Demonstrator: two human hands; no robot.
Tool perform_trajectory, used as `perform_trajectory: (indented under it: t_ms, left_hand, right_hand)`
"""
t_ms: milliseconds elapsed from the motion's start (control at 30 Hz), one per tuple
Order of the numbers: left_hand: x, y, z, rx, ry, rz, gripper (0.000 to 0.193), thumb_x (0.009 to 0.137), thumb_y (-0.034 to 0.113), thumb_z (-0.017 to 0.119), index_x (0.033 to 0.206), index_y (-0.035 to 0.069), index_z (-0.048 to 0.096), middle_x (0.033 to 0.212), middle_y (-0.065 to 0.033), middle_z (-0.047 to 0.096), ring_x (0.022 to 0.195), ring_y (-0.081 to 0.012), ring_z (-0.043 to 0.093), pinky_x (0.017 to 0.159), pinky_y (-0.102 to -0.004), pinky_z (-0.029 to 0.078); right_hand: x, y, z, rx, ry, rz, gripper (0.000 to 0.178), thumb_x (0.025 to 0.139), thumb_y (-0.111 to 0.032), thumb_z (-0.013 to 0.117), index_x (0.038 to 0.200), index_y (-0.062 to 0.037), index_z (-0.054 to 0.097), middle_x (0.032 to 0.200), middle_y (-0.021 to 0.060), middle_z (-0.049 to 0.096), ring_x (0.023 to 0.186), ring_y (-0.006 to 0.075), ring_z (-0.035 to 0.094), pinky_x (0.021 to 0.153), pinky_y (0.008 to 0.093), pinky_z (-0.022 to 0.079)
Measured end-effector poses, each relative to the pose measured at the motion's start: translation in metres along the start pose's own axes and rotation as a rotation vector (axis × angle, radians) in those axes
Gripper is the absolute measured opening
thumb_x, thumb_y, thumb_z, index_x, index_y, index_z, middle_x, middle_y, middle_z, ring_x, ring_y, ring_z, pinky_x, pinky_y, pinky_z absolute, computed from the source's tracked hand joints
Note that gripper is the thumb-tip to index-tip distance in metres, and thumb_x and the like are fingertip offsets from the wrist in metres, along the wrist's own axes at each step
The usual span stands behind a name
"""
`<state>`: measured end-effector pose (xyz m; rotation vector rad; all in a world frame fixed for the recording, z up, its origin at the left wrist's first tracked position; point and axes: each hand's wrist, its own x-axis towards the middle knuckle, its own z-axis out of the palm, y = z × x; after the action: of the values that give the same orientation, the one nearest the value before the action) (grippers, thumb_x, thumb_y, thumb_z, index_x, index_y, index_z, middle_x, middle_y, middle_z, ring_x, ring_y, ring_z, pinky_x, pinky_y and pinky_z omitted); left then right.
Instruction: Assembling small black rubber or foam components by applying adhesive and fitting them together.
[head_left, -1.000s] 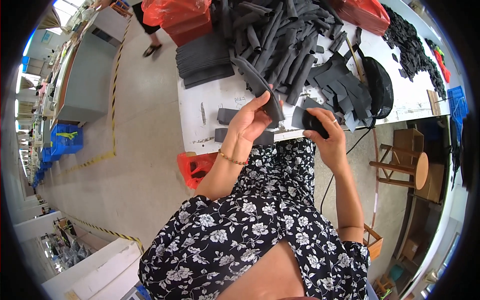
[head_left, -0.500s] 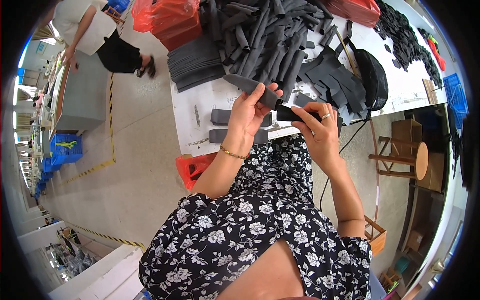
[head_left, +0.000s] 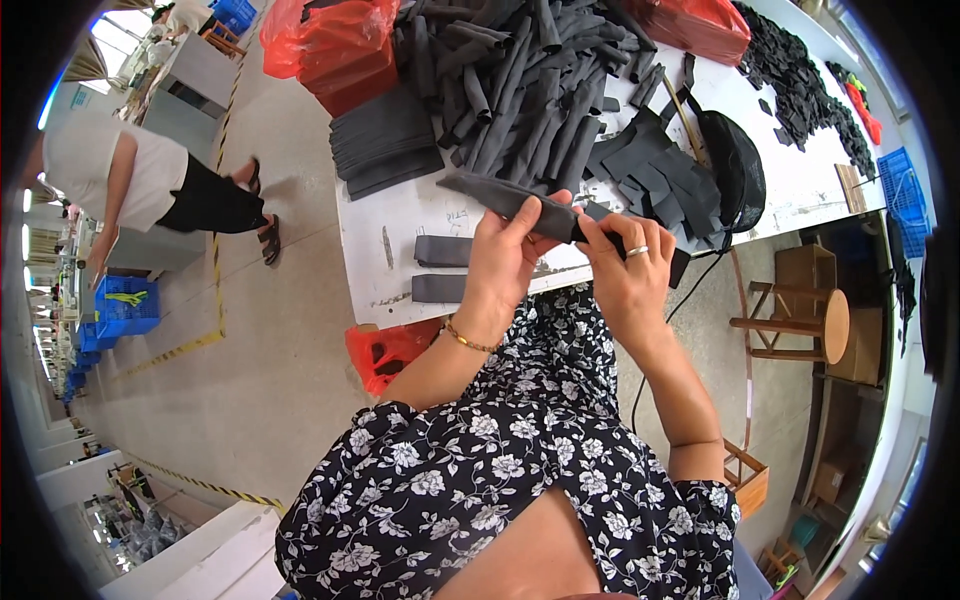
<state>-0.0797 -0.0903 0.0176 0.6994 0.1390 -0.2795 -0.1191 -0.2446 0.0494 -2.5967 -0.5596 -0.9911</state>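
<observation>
My left hand [head_left: 505, 262] is closed on a dark grey fabric tube [head_left: 485, 193], thumb on top, its pointed end sticking out to the left. At the tube's right end my right hand [head_left: 632, 275], a ring on one finger, pinches a black piece [head_left: 582, 232]. The black piece meets the tube's end; its exact kind is hidden by my fingers. Two folded grey strips, an upper one [head_left: 440, 251] and a lower one [head_left: 437, 288], lie on the white table [head_left: 375, 215] beside my left hand. Beyond my hands is a heap of grey fabric tubes [head_left: 545, 115].
A stack of flat grey fabric [head_left: 388, 148] lies by a red plastic-wrapped bundle [head_left: 350, 60]. Loose dark pieces [head_left: 655, 175] and a black mesh bag [head_left: 735, 165] sit to the right. A wooden stool [head_left: 835, 326] stands beyond the table edge. At left a person [head_left: 130, 180] walks.
My right hand has moved left toward my left hand, and the black piece shows less between them. The person at left has come nearer along the aisle. The whole view has shifted slightly.
</observation>
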Motion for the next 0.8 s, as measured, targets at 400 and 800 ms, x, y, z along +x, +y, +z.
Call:
perform_trajectory:
  t_ms: [400, 800]
  left_hand:
    - [0.011, -0.004, 0.008, 0.042, -0.366, 0.314, 0.027, 0.101, 0.029, 0.050, 0.108, 0.004, 0.059, 0.098, -0.0149, 0.068, 0.120, -0.0335, 0.056, 0.105, -0.0457, 0.041]
    - [0.003, -0.017, 0.007, -0.153, -0.169, 0.138, 0.027, 0.100, 0.026, 0.053, 0.109, 0.002, 0.060, 0.116, -0.0200, 0.066, 0.110, -0.0235, 0.062, 0.098, -0.0349, 0.047]
  right_hand:
    - [-0.015, -0.009, 0.010, 0.265, -0.084, 0.144, 0.048, 0.070, -0.004, 0.076, 0.114, -0.0062, 0.056, 0.117, 0.0157, 0.052, 0.098, 0.0339, 0.054, 0.083, 0.0441, 0.042]
    - [-0.004, -0.013, 0.025, 0.400, -0.032, 0.046, 0.036, 0.068, 0.006, 0.072, 0.099, -0.0017, 0.057, 0.110, 0.0156, 0.056, 0.087, 0.0356, 0.056, 0.075, 0.0433, 0.049]
